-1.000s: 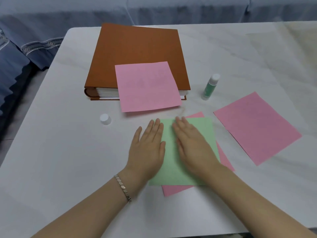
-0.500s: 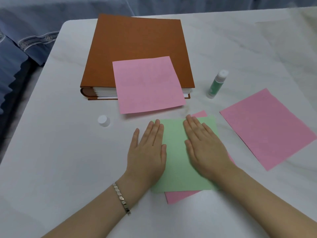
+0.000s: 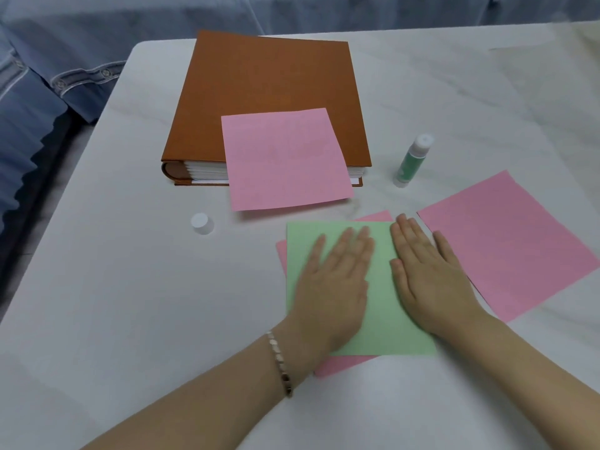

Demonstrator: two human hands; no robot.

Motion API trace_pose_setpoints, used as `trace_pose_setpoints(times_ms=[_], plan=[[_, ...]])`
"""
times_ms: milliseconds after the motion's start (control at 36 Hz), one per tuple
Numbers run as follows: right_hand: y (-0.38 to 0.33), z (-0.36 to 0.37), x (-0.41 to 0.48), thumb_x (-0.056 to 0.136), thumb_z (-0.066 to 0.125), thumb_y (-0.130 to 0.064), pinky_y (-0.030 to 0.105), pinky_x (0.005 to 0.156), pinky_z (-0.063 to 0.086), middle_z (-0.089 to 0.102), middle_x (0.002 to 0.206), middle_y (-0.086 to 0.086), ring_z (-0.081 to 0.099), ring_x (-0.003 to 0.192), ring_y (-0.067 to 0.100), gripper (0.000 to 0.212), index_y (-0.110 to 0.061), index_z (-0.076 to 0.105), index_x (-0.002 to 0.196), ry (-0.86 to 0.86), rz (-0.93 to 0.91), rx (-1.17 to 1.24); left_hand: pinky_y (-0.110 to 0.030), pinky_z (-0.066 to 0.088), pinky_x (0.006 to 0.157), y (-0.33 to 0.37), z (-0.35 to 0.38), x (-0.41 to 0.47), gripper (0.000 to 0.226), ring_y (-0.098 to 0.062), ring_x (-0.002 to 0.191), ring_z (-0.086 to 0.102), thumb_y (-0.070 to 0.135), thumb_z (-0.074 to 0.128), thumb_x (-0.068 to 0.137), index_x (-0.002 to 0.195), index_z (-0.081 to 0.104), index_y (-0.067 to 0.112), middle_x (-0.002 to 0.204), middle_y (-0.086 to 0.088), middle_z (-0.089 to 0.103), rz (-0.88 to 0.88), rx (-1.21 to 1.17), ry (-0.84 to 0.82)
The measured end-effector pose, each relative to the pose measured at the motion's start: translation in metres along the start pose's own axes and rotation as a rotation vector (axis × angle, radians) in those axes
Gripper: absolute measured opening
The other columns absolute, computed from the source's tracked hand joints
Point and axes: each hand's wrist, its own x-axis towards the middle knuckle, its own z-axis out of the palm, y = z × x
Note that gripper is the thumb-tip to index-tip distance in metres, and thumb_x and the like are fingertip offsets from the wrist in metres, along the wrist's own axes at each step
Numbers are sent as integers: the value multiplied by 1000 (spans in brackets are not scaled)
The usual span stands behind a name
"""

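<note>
Your left hand (image 3: 331, 287) and right hand (image 3: 428, 280) are bare, same with the forearms, just a silvery flat-link bracelet (image 3: 278, 362) round your left wrist.

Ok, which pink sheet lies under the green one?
The pink sheet peeking out beneath the green sheet; the others lie uncovered, one on the brown album.

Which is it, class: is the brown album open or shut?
Shut: the album has its brown cover flat over the pages, a pink sheet resting on top.

Even, soft overhead light, slightly dim and bluish. Faint shadows under my fingers (image 3: 363, 241) and the pink sheet (image 3: 285, 157). Mild glare far right on the surface (image 3: 130, 287). Wide-angle bending at edges, overall soft focus.
</note>
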Motion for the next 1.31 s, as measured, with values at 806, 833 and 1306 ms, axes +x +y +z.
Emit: trace_pose_setpoints(times_ms=[806, 833, 1306], plan=[[-36, -4, -4, 87, 30, -23, 36, 108, 8, 53, 132, 21, 51, 122, 35, 53, 6, 53, 125, 62, 38, -42, -31, -11, 112, -63, -9, -16, 77, -1, 137, -11, 45, -7, 80, 150, 3, 13, 152, 5, -9, -174, -12, -174], [-48, -3, -6, 89, 28, -24, 36, 108, 8, 53, 131, 21, 51, 122, 34, 53, 5, 54, 125, 78, 0, -24, -33, -2, 113, -63, -8, -16, 73, -7, 141, 6, 43, 5, 85, 148, 18, 9, 155, -1, 10, -168, -1, -159], [-44, 0, -25, 98, 4, -30, 37, 109, 16, 42, 143, 14, 37, 133, 23, 61, 0, 42, 136, -58, -74, 9, -42, 18, 105, -57, -3, -16, 61, -26, 129, 45, 33, 32, 87, 135, 45, -2, 140, -15, 46, -168, 20, -51]])
